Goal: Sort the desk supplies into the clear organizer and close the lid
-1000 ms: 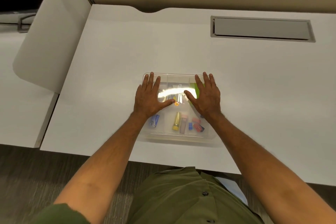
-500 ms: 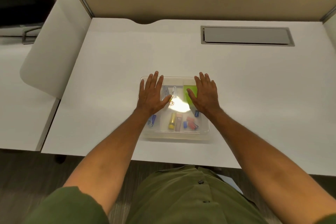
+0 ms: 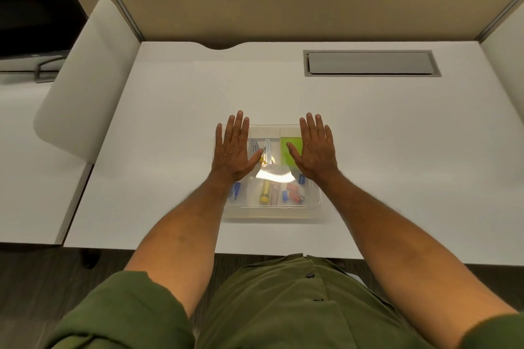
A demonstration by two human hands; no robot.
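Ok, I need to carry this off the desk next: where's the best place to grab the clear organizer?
Probably by its two short side walls, one of the hands on each. The clear organizer lies flat on the desk, wider than deep, with loose supplies inside. The left hand and right hand are spread flat over its left and right halves, so sliding outward and down reaches both walls and should keep it level.
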